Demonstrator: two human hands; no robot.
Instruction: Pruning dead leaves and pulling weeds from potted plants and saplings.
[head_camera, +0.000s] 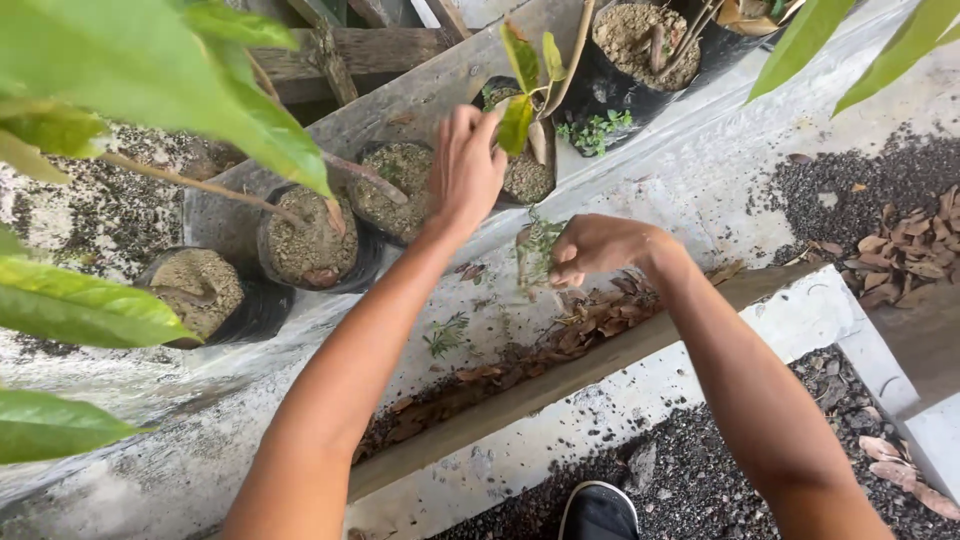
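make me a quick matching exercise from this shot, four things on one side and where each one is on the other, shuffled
Things:
1. left hand
2. right hand
3. dark shoe
4. dry brown leaves

Places or states:
A. at the bottom edge of the view, on dark gravel
B. reaching into a black nursery bag with a young leafy plant
C. piled along the wooden plank
D. pinching a small pulled green weed

Pairs: 1-B, 2-D, 3-A, 4-C
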